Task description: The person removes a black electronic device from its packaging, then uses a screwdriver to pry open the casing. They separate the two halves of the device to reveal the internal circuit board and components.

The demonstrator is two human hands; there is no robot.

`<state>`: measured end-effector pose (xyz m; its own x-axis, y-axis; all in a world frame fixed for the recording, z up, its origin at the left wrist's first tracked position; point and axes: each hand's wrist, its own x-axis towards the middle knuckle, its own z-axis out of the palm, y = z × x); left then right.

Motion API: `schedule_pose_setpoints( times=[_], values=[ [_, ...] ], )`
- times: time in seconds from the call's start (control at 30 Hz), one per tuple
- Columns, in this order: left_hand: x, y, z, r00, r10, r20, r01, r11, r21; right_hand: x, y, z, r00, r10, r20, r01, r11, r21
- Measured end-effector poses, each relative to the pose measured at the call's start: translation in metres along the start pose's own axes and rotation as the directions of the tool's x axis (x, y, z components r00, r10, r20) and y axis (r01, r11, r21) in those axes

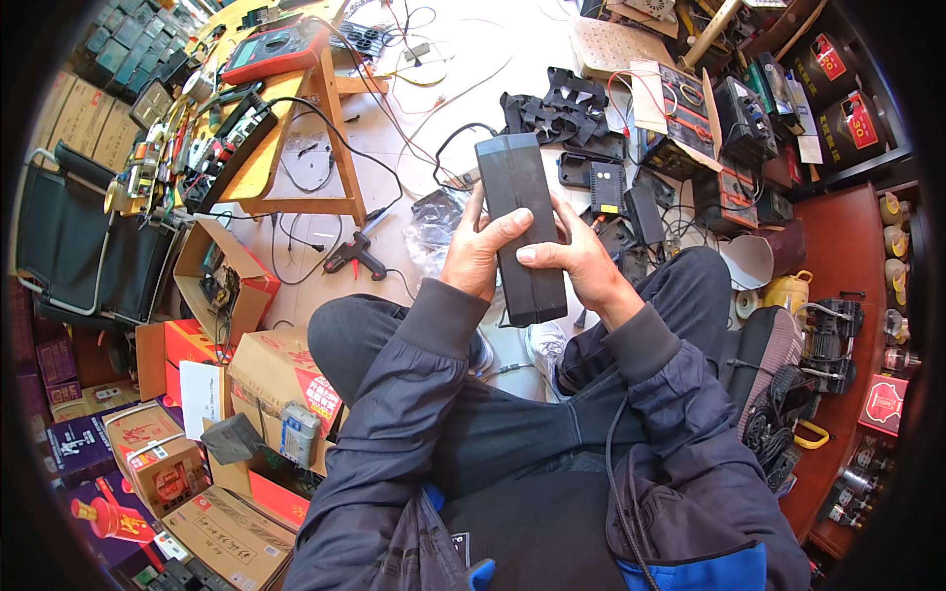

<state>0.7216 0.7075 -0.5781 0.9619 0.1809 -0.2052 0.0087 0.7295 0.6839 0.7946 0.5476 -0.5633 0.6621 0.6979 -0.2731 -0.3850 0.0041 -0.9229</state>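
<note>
Box point(542, 232), frame centre, in a snug two-hand grip: left hand point(476, 251) and right hand point(591, 268) either side, thumbs on top. Might slip if thumbs slacken or cable point(439, 160) (attached? can't tell) snags.

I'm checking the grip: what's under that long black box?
The left hand and right hand reach partly beneath the long, black, rectangular box; its underside and the fingertips are covered.
</note>
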Motion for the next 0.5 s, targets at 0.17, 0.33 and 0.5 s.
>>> schedule_pose_setpoints(
  times=[0.17, 0.33, 0.5],
  values=[
    [-0.001, 0.001, 0.0, 0.998, 0.022, 0.056, -0.022, 1.0, -0.007, -0.013, -0.015, 0.007, 0.999, -0.019, -0.027, 0.017, 0.998, -0.065],
    [-0.001, 0.002, -0.004, 0.998, 0.026, 0.059, -0.028, 0.999, 0.018, -0.013, -0.021, 0.009, 1.0, -0.024, 0.001, 0.023, 0.993, -0.115],
    [0.003, -0.001, -0.01, 0.994, 0.02, 0.107, -0.018, 1.0, -0.02, -0.012, -0.021, 0.001, 0.998, 0.034, 0.057, -0.03, 0.997, -0.069]
  ],
)
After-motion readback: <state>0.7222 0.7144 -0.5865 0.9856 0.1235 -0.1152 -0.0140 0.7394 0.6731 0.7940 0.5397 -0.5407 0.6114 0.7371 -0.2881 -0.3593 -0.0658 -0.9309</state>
